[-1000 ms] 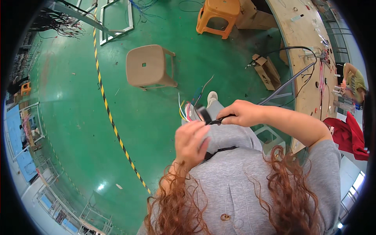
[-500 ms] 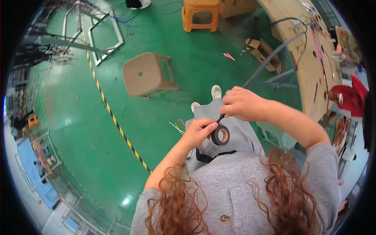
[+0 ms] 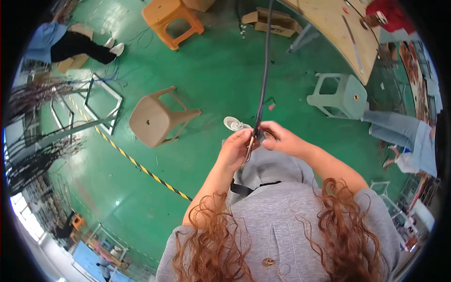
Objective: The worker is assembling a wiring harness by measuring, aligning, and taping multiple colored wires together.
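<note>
Both hands meet near the centre of the view, just above the person's grey-clad lap. The left hand (image 3: pixel 235 149) is closed, its fingers pinched on the lower end of a long black cable (image 3: pixel 264 70), where a few thin yellowish wire ends poke out below the grip. The right hand (image 3: pixel 282 139) is closed too, thumb and fingers clamped on the same cable end from the 3 o'clock side, so the two hands touch around it. From there the cable runs almost straight toward 12 o'clock and leaves the view at the top edge.

A white sneaker (image 3: pixel 235 124) shows on the green floor (image 3: pixel 211 70) just beside the left hand, at its 12 o'clock. A beige plastic stool (image 3: pixel 157 120) stands at 9 o'clock from the hands, with a yellow-and-black floor stripe (image 3: pixel 141 167) running diagonally below it. An orange stool (image 3: pixel 173 19) sits toward 11 o'clock (well apart from the hands), and a pale green stool (image 3: pixel 340 96) toward 2 o'clock. The curved wooden worktop (image 3: pixel 338 28) lies at 1 o'clock, a cardboard box (image 3: pixel 275 22) near its left edge. Another person's jeans-clad leg (image 3: pixel 399 134) reaches in at 3 o'clock.
</note>
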A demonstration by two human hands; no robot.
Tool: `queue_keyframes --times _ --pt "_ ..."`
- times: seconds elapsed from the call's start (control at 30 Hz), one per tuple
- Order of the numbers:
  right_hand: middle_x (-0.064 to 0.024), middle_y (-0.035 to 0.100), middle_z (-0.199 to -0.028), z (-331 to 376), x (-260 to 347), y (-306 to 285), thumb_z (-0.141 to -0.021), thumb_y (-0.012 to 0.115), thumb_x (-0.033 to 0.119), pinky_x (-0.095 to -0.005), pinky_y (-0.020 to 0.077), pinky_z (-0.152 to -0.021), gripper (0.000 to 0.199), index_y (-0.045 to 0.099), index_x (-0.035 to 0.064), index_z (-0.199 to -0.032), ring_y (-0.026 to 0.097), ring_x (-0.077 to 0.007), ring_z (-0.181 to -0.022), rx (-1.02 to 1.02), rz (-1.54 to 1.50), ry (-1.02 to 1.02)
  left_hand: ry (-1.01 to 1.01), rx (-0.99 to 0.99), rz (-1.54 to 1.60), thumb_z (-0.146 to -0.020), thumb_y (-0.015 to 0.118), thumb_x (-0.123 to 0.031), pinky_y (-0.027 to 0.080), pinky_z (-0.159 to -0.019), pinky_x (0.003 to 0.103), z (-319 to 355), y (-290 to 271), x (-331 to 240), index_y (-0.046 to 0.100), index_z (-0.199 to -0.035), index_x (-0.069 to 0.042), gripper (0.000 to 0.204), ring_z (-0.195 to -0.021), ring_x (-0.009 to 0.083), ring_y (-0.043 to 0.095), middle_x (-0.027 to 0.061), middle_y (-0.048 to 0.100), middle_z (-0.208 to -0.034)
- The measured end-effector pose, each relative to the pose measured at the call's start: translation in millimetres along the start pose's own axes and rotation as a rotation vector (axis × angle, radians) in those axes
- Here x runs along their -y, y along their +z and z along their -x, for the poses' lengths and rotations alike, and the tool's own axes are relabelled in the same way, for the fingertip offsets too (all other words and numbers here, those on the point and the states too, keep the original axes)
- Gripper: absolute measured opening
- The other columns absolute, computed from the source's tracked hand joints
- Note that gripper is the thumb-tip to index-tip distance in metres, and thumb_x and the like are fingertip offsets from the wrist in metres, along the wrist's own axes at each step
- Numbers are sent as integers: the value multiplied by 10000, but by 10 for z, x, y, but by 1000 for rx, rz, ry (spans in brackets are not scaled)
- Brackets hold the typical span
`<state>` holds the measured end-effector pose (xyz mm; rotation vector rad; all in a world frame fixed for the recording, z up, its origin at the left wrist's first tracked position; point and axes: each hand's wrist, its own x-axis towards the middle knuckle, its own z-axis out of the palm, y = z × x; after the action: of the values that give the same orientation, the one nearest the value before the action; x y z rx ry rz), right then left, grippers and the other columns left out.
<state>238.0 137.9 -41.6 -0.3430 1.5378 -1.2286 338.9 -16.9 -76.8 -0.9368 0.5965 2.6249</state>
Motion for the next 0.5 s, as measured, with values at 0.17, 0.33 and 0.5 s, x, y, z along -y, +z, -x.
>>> queue_keyframes --times 0.17,0.33,0.5 --pt "-110 458 -1204 452 -515 99 -867 513 341 -331 321 -954 547 347 -1 -1260 436 -180 -1121 -103 -650 58 54 223 48 -861 538 -194 433 -654 270 -218 132 145 534 -997 -23 218 -747 130 530 24 569 -828" --pt "-67 583 -975 427 -727 228 -806 588 63 -271 432 -826 228 551 -19 -1016 546 -138 -927 -206 -412 7 45 32 -173 -792 588 -48 396 -528 221 -407 375 360 488 -943 -25 183 -608 98 475 18 491 -726" --pt "-28 598 -858 504 -914 -26 -792 609 80 -254 435 -766 128 597 1 -892 535 -92 -821 -214 -225 -102 6 -41 -264 -811 583 -85 426 -574 222 -461 561 502 511 -910 -10 143 -642 96 512 18 505 -702"
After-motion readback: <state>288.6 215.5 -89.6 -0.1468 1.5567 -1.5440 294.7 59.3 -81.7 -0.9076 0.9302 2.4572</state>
